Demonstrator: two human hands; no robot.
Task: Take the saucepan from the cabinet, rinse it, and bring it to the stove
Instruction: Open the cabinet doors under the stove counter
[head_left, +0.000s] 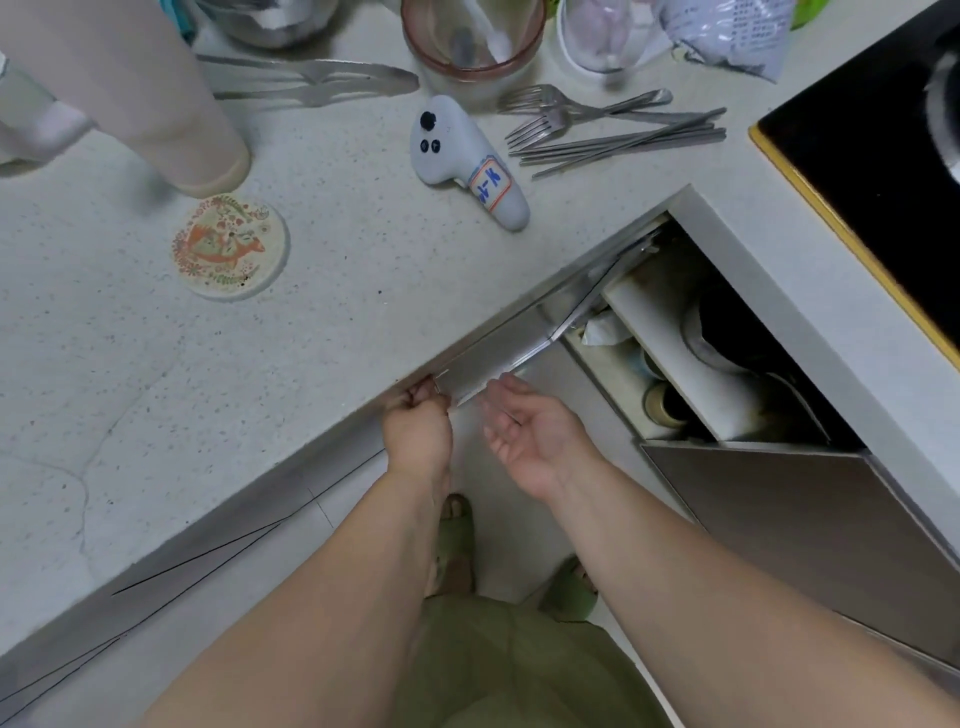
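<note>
Currently the left hand (418, 428) pinches the top edge of a cabinet door (493, 358) just under the countertop (311, 322), fingers curled on the metal lip. The right hand (535, 441) hangs just beside that grip, palm up, fingers spread and relaxed, holding nothing.

To the right of the grip, a second door (769, 530) stands swung out, exposing a shelf (670, 332) with a dark round vessel (727, 332) on it, possibly the saucepan; cannot confirm, no handle visible. Jars or tins sit below the shelf, too dim to identify.

Step judged: opening the cabinet; pan not yet in hand, rinse and carry not begun.

Risks:
- Pinch is shallow, on a thin edge; fingers could slip off as the door is pulled.
- Open door to the right stands in the reach path; a forearm may knock it when going for the shelf.
- Pan withdrawn at an angle could drag neighbouring items off the shelf.
- Beyond the grip, forks (550, 111), chopsticks (623, 143) and a grey controller (467, 161) crowd the route to the stove (883, 171); a swung pan could sweep them.
</note>
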